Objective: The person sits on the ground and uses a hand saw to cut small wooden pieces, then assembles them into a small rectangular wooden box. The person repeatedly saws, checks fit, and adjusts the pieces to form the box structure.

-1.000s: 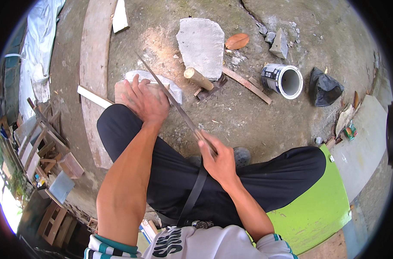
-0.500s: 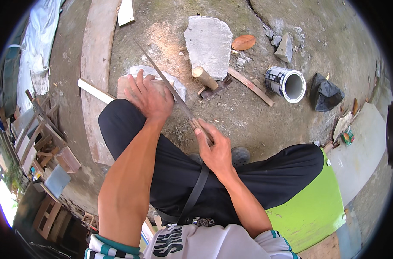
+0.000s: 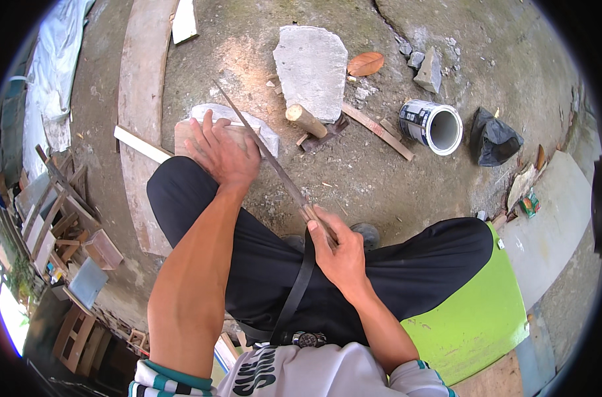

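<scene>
My left hand presses flat on a wooden board, fingers spread and pointing away from me. Under the board's far side shows a pale flat stone. In my right hand is the wooden handle of a hand saw, the fingers wrapped round it. Its long thin blade slants away to the left, seen nearly edge-on, and runs against the board's right end beside my left fingers. The teeth are too fine to make out.
Beyond my knees lie a hatchet with a stubby wooden handle, a flat grey slab, a wooden strip, a tipped paint can and a black plastic bag. A long plank stretches along the left.
My right hand has drawn the saw back toward me and a little to the right. My left hand stays on the board. The whole view has shifted slightly.
</scene>
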The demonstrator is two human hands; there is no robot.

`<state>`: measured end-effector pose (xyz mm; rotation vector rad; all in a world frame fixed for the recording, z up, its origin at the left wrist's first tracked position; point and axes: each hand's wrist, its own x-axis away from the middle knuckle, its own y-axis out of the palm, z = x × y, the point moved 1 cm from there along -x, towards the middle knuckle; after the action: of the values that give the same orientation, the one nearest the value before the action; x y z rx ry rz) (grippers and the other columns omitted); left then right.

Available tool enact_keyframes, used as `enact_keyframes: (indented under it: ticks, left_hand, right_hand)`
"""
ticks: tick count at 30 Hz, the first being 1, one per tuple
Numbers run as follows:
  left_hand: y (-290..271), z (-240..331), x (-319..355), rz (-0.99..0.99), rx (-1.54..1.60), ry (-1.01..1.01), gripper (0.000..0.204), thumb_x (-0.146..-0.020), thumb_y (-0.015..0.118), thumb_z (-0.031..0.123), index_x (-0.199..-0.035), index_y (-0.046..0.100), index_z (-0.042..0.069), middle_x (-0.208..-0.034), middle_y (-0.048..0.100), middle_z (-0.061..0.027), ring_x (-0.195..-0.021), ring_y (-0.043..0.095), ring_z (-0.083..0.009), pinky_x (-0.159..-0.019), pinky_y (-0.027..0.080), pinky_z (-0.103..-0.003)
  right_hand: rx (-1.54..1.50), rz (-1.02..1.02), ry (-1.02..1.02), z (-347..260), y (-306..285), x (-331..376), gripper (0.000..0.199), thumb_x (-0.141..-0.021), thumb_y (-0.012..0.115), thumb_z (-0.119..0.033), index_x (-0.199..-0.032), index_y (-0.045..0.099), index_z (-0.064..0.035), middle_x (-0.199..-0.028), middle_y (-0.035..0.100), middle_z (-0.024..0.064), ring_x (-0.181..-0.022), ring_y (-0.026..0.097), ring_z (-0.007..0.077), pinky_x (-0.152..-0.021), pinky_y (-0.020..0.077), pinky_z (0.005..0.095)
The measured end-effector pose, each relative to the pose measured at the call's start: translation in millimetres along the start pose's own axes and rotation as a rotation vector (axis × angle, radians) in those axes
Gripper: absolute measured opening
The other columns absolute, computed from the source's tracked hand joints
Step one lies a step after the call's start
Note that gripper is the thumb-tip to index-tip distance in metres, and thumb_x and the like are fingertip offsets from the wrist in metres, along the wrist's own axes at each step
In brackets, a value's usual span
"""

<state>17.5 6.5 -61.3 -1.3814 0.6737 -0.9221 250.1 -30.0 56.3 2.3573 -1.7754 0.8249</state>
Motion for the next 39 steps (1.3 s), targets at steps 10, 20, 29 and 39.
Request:
enact_keyframes:
  ticks: [10, 20, 29, 39]
  left_hand:
    - [0.7, -1.1, -1.9, -0.005, -0.014, 0.010, 0.056, -0.085, 0.065, 0.031, -0.134, 0.051, 0.007, -0.162, 0.028, -0.0142, -0.158, 0.003, -0.0381, -0.124, -0.004, -0.060]
    - [2.4, -0.9, -0.1, 0.021, 0.005, 0.009, 0.060, -0.086, 0.064, 0.033, -0.136, 0.050, 0.005, -0.161, 0.029, -0.0152, -0.158, 0.004, -0.0379, -0.124, -0.004, -0.061]
    - [2.6, 0.8, 0.1, 0.011, -0.010, 0.010, 0.058, -0.087, 0.063, 0.034, -0.136, 0.051, 0.006, -0.163, 0.028, -0.0147, -0.158, 0.004, -0.0369, -0.124, -0.003, -0.060]
    - [5.1, -0.6, -0.6, 0.016, -0.035, 0.022, 0.055, -0.088, 0.062, 0.033, -0.134, 0.051, 0.005, -0.162, 0.029, -0.0154, -0.158, 0.006, -0.0376, -0.124, -0.003, -0.060]
  right_hand:
    - [0.076, -0.027, 0.038, 2.9, 2.6, -5.7, 0.032, -0.098, 0.070, -0.023, -0.122, 0.069, -0.0019, -0.101, 0.072, 0.0271, -0.091, 0.073, 0.0429, -0.076, 0.0579, 0.0438]
    - [0.015, -0.005, 0.035, -5.7, 2.9, -9.0, 0.030, -0.099, 0.068, -0.024, -0.118, 0.070, -0.0016, -0.096, 0.071, 0.0287, -0.089, 0.071, 0.0457, -0.074, 0.0570, 0.0447]
    - [0.077, -0.064, 0.115, -14.4, 10.9, -33.5, 0.030, -0.099, 0.069, -0.026, -0.118, 0.071, -0.0037, -0.090, 0.072, 0.0263, -0.081, 0.073, 0.0426, -0.069, 0.0560, 0.0427]
    - [0.059, -0.076, 0.105, -11.9, 9.5, -40.2, 0.028, -0.098, 0.069, -0.023, -0.118, 0.070, -0.0028, -0.089, 0.071, 0.0269, -0.083, 0.071, 0.0442, -0.069, 0.0558, 0.0437]
